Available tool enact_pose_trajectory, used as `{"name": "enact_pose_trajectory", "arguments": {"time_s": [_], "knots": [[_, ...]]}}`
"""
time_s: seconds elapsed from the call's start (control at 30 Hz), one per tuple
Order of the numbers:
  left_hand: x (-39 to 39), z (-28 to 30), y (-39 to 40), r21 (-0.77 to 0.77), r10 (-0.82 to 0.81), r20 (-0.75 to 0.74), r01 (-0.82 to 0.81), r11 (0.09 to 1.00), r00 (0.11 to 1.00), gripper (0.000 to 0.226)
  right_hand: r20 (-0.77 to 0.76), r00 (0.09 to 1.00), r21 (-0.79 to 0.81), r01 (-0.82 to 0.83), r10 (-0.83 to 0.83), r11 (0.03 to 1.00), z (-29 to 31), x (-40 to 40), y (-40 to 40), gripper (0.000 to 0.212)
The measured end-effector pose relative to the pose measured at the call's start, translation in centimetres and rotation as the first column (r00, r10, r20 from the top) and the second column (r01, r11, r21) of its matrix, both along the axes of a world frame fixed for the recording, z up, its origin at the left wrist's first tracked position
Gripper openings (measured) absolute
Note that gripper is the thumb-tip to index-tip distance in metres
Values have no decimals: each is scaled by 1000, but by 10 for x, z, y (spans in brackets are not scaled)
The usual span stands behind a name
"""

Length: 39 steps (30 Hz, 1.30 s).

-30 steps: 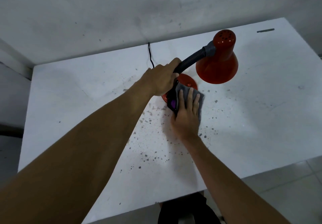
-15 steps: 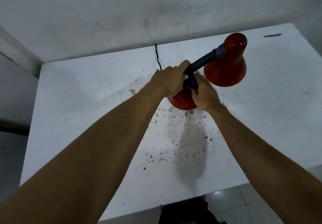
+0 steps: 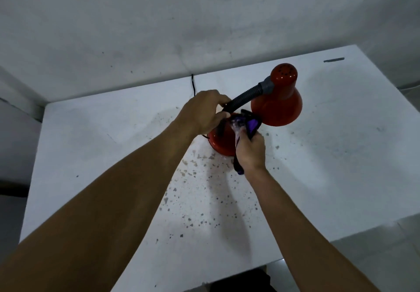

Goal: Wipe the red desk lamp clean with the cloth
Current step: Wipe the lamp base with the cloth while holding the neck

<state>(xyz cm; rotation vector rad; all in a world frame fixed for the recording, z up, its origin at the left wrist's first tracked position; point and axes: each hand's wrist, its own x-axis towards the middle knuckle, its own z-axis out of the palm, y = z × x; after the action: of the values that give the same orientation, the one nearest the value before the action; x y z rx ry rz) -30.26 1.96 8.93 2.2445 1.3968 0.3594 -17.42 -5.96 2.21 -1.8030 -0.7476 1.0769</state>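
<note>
left hand (image 3: 205,112) curled around the lower end of the black gooseneck (image 3: 244,97), fingers wrapped over it just above the base, knuckles toward the camera. right hand (image 3: 251,151) closed in a fist on the cloth (image 3: 246,124), bunched purple and grey, pressed against the top of the red lamp base (image 3: 219,142) right beside the left hand. dark strip of the same cloth dangling below the right wrist, just off the tabletop. both forearms bare, reaching in from the near edge, left one filling the lower left of the view.

red desk lamp standing near the middle of the white table (image 3: 341,166), slightly toward the far side. round base flat on the surface, partly hidden by both hands. gooseneck arching up and to the right into a grey collar (image 3: 267,87), then the red bell-shaped shade (image 3: 277,105) with small vent holes in its cap, opening turned down toward the table, hanging just right of the base and touching or nearly touching the cloth, cannot tell which.

black power cord (image 3: 193,84) running from behind the left hand to the table's far edge against the grey wall (image 3: 204,18). dark specks and flakes scattered over the tabletop in front of the base, between the two forearms. short dark strip (image 3: 333,60) lying near the far right corner, well apart from the lamp. pale floor (image 3: 375,257) visible past the table's near right edge.
</note>
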Motion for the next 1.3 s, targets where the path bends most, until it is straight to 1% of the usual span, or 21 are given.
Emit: {"name": "enact_pose_trajectory", "arguments": {"time_s": [0.1,0.17,0.23,0.3,0.4,0.53,0.57,0.63,0.67,0.7,0.73,0.77,0.8,0.83,0.9,0.93,1.0,1.1,1.17,1.23,1.3], "knots": [[1,8,2,-37,37,59,-35,999,998,29,-295,955,60,46,-27,997,30,-10,13,28],[1,12,3,-44,62,77,-58,997,995,28,-457,886,16,105,-86,994,44,-13,20,31],[1,13,2,-50,85,93,-80,996,992,28,-534,837,18,155,-121,988,55,-10,23,32],[0,14,2,-69,110,122,-102,992,986,31,-537,834,58,188,-128,980,64,-9,19,30],[-1,8,-1,-77,112,151,-101,992,982,34,-444,886,115,205,-134,972,70,-17,-6,15],[-6,-2,-4,-49,128,215,-120,992,968,32,-362,918,174,235,-159,956,74,-31,-26,10],[-7,-3,-4,-21,106,209,-103,994,972,27,-300,941,216,227,-157,950,73,-32,-29,11],[-8,-4,-4,15,58,192,-61,998,980,21,-97,986,340,161,-136,926,72,-35,-34,19],[-9,-3,-4,12,44,188,-47,999,981,23,22,994,415,85,-104,906,71,-36,-35,27],[-9,-3,-4,10,26,184,-28,1000,983,24,157,986,487,-32,-51,873,69,-34,-34,40],[-9,-2,-6,15,17,168,-20,1000,986,23,314,949,515,-186,17,837,64,-31,-31,54],[-9,-2,-7,20,23,153,-26,999,988,19,486,870,487,-351,85,800,59,-27,-25,65],[-9,-2,-8,15,36,138,-39,999,990,10,651,749,406,-484,127,775,55,-22,-17,69],[-10,-4,-9,2,44,141,-44,999,989,2,781,609,308,-566,137,765,50,-15,-8,69],[-10,-9,-8,-35,80,188,-75,997,979,17,932,337,128,-646,131,753,43,-3,8,64],[-10,-12,-8,-68,104,208,-91,993,973,17,970,216,63,-673,114,737,40,2,13,61],[-10,-18,-8,-134,137,232,-108,985,963,11,997,49,-3,-716,55,698,38,12,20,54],[-13,-36,-10,-220,164,244,-110,969,956,18,990,-138,-117,-766,16,632,39,23,24,54],[-19,-51,-11,-269,181,212,-121,955,960,9,969,-246,-206,-782,12,588,38,27,27,56],[-26,-60,-8,-321,231,224,-152,935,947,30,926,-376,-297,-769,-25,566,35,29,28,66],[-32,-58,-1,-321,322,320,-218,922,891,36,862,-497,-373,-754,-98,541,27,25,25,68]]}}
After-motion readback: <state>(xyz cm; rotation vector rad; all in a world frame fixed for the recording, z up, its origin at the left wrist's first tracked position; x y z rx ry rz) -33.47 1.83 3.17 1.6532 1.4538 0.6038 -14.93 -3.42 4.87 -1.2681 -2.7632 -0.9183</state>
